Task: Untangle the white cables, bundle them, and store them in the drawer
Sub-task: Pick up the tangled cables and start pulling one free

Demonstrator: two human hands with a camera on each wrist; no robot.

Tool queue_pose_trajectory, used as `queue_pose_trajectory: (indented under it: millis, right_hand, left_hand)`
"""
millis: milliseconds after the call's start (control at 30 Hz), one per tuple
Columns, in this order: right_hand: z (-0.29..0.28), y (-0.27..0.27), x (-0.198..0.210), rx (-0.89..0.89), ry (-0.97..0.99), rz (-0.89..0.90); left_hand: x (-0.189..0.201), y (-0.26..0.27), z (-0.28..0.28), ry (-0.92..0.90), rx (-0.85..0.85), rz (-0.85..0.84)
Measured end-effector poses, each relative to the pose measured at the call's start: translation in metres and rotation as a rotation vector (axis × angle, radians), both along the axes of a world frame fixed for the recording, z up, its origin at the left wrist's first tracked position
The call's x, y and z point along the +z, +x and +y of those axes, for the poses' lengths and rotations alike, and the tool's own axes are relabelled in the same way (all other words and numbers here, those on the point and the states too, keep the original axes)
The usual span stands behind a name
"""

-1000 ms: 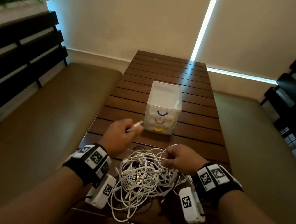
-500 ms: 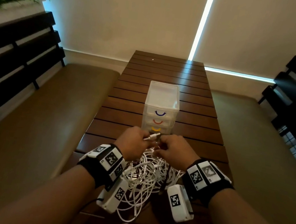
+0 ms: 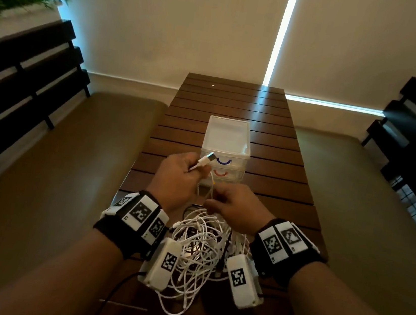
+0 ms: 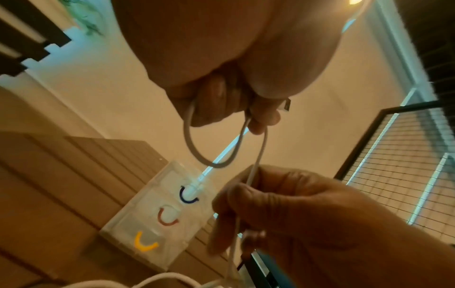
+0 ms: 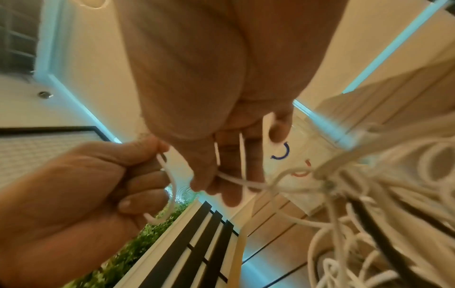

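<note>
Head view shows your left hand (image 3: 181, 177) held up over the slatted wooden table (image 3: 271, 128), its fingers and thumb pinching the white plug end (image 3: 205, 161) of one cable. That plug's long side points up and away from you, toward the small clear drawer unit (image 3: 226, 144) just behind it. Your right hand (image 3: 235, 206) is close beside the left one, a bit lower, with fingers curled and pinching the same thin cable under the plug. The tangled pile of white cables (image 3: 198, 246) lies on the table near you, between your wrists. I think you are at the untangling step, and nothing is bundled yet. All three drawers look closed. Next, you likely need to pull this one cable slowly out of the pile, letting it slide through your right fingers (image 5: 229, 175). Go slow, or a knot may pull tight.
</note>
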State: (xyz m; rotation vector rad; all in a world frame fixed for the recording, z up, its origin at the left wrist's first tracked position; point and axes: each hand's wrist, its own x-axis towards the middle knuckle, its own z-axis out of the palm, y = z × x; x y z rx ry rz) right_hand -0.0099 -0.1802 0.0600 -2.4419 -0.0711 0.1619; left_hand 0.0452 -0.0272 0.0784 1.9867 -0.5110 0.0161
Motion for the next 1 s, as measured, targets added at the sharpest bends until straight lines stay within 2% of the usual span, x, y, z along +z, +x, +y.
queue_pose_trajectory:
  millis: [67,133,233,267,333,433,567,700,900,1000]
  right_hand:
    - [-0.010,-0.002,-0.007,0.000,0.080,0.070]
    - [-0.024,-0.007,-0.014,-0.012,-0.042,0.138]
    - [-0.028,-0.008,-0.014,0.013,-0.280,0.175]
    - [-0.026,-0.006,-0.013,0.008,-0.300,0.156]
    - [-0.021,-0.001,-0.012,-0.003,-0.303,0.116]
    - [-0.009,0.005,-0.007,0.026,-0.328,0.103]
    - [-0.005,0.008,-0.004,0.001,-0.212,-0.032]
    - [-0.016,-0.001,-0.013,-0.053,-0.058,0.077]
    - [-0.032,-0.014,-0.015,-0.056,0.027,0.195]
    - [-0.037,-0.013,-0.012,-0.053,-0.020,0.245]
  left_hand:
    - [0.006,0.010,0.004,-0.016,0.074,-0.009]
    - [0.003,0.023,0.019,0.070,0.155,-0.002]
    - [-0.014,0.024,0.032,0.546,0.166,-0.021]
    - [-0.019,0.021,0.032,0.612,0.159,-0.008]
    - [-0.025,0.009,0.024,0.554,0.129,-0.022]
    - [-0.023,-0.005,-0.001,0.366,-0.036,0.002]
    - [-0.039,-0.004,-0.008,0.488,-0.150,0.109]
    - [-0.031,0.003,-0.005,0.343,-0.052,0.106]
    - [-0.018,0.021,0.007,0.201,0.144,0.063]
    - [-0.015,0.020,0.011,0.070,0.219,0.076]
